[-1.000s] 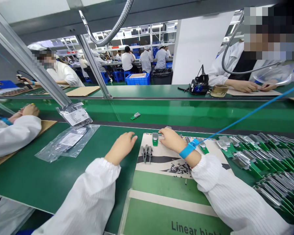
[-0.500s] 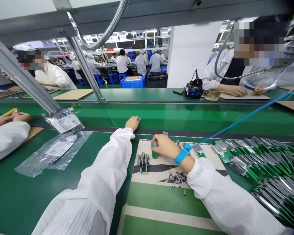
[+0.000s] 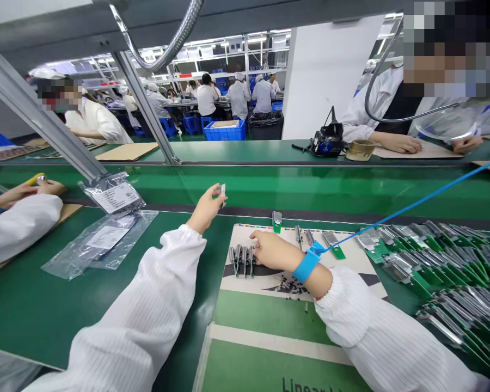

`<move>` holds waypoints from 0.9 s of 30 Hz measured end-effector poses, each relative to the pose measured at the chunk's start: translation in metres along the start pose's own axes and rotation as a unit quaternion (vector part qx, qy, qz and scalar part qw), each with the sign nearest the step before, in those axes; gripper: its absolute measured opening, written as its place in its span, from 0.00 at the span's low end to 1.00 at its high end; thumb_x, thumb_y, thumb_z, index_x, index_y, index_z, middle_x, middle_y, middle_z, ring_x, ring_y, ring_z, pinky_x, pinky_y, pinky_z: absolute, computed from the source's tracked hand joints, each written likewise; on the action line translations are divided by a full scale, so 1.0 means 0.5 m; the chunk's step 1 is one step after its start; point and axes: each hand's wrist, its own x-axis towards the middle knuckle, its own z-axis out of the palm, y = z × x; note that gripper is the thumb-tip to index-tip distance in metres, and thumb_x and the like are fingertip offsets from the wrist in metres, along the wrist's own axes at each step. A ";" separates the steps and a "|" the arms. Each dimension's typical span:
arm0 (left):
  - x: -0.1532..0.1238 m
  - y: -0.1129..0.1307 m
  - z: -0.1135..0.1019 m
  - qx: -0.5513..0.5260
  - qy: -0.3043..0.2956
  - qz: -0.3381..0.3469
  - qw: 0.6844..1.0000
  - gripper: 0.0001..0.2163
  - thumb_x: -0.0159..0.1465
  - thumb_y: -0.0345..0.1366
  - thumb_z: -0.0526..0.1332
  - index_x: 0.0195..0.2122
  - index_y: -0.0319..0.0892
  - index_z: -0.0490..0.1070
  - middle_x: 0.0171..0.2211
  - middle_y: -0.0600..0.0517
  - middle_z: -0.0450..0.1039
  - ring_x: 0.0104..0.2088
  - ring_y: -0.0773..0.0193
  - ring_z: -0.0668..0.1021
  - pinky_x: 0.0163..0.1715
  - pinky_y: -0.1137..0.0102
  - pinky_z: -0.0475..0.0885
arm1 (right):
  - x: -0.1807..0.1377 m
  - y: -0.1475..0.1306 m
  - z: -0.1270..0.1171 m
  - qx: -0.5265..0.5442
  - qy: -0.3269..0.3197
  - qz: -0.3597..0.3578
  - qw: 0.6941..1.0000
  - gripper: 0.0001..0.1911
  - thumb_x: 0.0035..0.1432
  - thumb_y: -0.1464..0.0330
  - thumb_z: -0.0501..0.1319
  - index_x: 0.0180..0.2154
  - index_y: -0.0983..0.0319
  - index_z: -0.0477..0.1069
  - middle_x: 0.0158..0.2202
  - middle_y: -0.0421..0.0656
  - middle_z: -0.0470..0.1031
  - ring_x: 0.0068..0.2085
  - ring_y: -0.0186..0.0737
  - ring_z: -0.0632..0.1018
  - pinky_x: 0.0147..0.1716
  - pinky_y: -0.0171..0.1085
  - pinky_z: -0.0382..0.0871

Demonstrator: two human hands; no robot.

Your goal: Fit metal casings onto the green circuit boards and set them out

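My left hand [image 3: 207, 209] is raised over the near edge of the green belt channel, pinching a small circuit board with a metal housing [image 3: 222, 189]. My right hand [image 3: 275, 251], wearing a blue wrist strap [image 3: 307, 262], is above the printed cardboard sheet [image 3: 245, 304]. Its fingers close around the right end of a short row of upright metal-cased circuit boards [image 3: 242, 260]; the fingers partly hide the end board. Beyond that hand, a single circuit board [image 3: 276, 220] leans at the sheet's far edge. Another circuit board [image 3: 335, 246] lies to its right.
Rows of circuit boards [image 3: 445, 261] fill the right side. Small black parts [image 3: 288, 286] are scattered on the sheet. Plastic bags [image 3: 102, 239] lie at left beside a metal post [image 3: 142, 103]. A blue cord [image 3: 416, 196] runs from my wrist. Co-workers sit across the belt and at left.
My left hand has drawn back from the belt, lifting the small board. My right hand has lowered its board to the end of the upright row. The camera view has shifted slightly.
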 end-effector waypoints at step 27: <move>-0.227 -0.059 -0.058 -0.381 -0.005 -0.089 0.920 0.10 0.58 0.24 0.65 0.41 0.41 0.76 0.33 0.52 0.73 0.42 0.63 0.78 0.48 0.65 0.75 | 0.017 0.044 -0.055 -0.075 -0.055 0.001 0.996 0.11 0.64 0.64 0.60 0.45 0.65 0.71 0.43 0.44 0.73 0.40 0.40 0.77 0.39 0.42 0.75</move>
